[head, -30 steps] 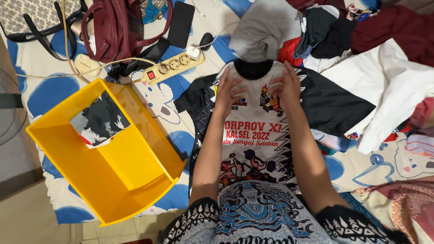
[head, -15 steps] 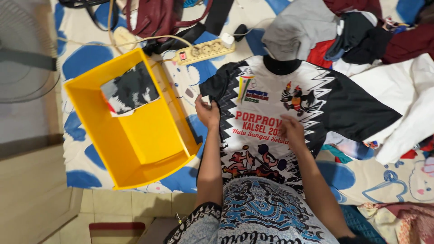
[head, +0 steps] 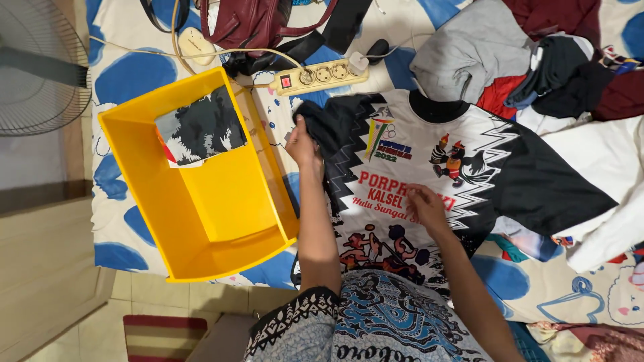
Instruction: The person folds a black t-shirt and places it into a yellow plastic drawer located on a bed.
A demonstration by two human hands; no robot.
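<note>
We stand over a white and black jersey point(head: 429, 174) spread flat in the middle of the frame on a blue-spotted sheet point(head: 127, 84). Our left hand point(head: 303, 144) is closed around the bunched black sleeve point(head: 325, 124) at the shirt's left edge, lifting it inward. Our right hand point(head: 424, 204) rests on the printed chest with fingers curled, pressing the cloth down; we cannot tell whether it pinches any fabric.

As we judge it, the sleeve could come over crooked or drag the body of the shirt sideways if the right hand lets the cloth slip, leaving a lopsided fold. The power strip point(head: 320, 76) and its cord lie just above the sleeve, near enough that the hand or cloth might snag them.

To the left lies a yellow plastic bin point(head: 201, 201), tipped on its side with its opening facing us. It holds one folded garment in a dark, camouflage-like print point(head: 200, 131), tucked into its upper end; the rest of the bin shows bare yellow.
</note>
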